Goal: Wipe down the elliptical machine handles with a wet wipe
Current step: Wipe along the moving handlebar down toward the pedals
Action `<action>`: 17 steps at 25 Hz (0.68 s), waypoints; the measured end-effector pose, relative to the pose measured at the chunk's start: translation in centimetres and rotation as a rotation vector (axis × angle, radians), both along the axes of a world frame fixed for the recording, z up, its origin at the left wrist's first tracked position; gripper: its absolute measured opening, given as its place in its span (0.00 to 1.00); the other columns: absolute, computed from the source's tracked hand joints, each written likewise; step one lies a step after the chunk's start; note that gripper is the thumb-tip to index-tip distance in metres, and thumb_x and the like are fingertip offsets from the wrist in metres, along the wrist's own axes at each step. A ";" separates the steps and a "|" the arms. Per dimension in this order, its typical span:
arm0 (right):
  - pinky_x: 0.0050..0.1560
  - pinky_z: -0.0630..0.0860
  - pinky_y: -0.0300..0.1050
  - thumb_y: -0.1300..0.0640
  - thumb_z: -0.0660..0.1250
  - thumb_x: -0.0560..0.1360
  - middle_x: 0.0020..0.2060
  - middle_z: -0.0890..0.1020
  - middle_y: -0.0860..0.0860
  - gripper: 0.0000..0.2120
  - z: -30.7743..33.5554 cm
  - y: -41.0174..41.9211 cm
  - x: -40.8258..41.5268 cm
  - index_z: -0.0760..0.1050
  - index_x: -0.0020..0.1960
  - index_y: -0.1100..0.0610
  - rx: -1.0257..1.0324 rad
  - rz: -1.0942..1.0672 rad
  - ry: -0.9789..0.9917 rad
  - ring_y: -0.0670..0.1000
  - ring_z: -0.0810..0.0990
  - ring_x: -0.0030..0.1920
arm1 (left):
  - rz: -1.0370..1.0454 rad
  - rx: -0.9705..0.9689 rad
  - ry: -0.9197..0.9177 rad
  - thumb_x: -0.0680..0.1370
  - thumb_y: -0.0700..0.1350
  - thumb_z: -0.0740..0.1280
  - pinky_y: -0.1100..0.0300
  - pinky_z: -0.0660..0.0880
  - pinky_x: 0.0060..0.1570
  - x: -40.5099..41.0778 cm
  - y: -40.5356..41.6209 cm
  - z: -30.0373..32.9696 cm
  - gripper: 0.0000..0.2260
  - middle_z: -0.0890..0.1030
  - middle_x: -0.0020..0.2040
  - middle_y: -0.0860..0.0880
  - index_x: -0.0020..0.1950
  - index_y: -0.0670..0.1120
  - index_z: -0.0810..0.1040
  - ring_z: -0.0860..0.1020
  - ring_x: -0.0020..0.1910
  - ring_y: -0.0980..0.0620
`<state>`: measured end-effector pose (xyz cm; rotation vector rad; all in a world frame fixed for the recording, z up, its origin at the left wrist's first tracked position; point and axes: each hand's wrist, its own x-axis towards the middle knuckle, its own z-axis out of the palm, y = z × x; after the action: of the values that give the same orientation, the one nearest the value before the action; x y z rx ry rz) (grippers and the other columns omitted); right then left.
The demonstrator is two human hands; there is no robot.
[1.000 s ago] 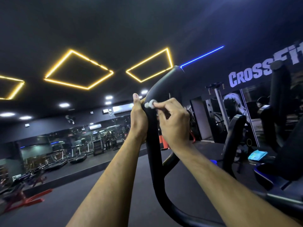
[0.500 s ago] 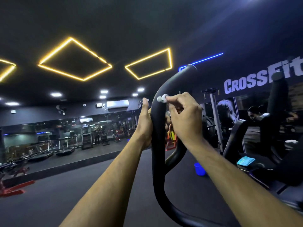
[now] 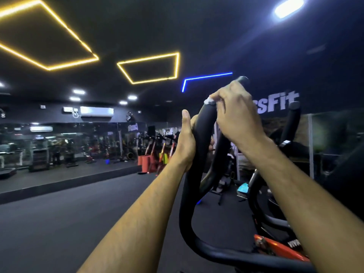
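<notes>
The handle (image 3: 199, 138) is gripped by the left hand (image 3: 187, 142); above it, the wet wipe (image 3: 209, 101) is pinched in the closed right hand (image 3: 234, 115). Firm pressure around the bend is advised.

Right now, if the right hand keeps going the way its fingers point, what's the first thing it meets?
The right hand points up-left along the handle, pinching the wipe against it. Past the bend nothing shows but dark ceiling, so the way looks free, though depth is hard to judge.

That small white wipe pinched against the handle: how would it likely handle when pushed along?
The wipe looks wadded small under the right hand, so probably soft and floppy. Likely very light. It may bunch or slip on the smooth black handle.
</notes>
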<state>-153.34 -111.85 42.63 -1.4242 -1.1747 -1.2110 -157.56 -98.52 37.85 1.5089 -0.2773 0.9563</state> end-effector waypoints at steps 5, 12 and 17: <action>0.41 0.80 0.53 0.69 0.68 0.73 0.43 0.74 0.54 0.11 -6.7 1.6 -2.3 0.82 0.52 0.58 -0.174 -0.131 -0.227 0.55 0.77 0.41 | -0.124 -0.026 -0.077 0.86 0.66 0.43 0.53 0.76 0.55 0.1 0.6 -0.5 0.40 0.80 0.49 0.39 0.71 0.32 0.73 0.79 0.49 0.46; 0.46 0.73 0.34 0.62 0.68 0.77 0.43 0.77 0.48 0.08 0.2 -0.9 -0.9 0.85 0.51 0.53 0.240 0.014 0.066 0.47 0.78 0.42 | -0.053 -0.031 -0.031 0.84 0.68 0.43 0.60 0.74 0.28 -0.3 0.1 -0.5 0.35 0.78 0.37 0.41 0.58 0.44 0.79 0.76 0.29 0.48; 0.42 0.76 0.50 0.65 0.63 0.78 0.51 0.75 0.55 0.08 -0.6 1.5 -2.6 0.79 0.53 0.58 -0.088 -0.336 -0.084 0.59 0.78 0.47 | -0.010 -0.025 -0.049 0.77 0.76 0.50 0.54 0.76 0.40 0.5 1.0 -0.7 0.40 0.82 0.43 0.44 0.66 0.43 0.78 0.80 0.38 0.47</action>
<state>-155.96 -110.37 42.05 -1.6995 -1.0838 -1.4764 -157.06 -97.47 37.18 1.4615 -0.3063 0.9862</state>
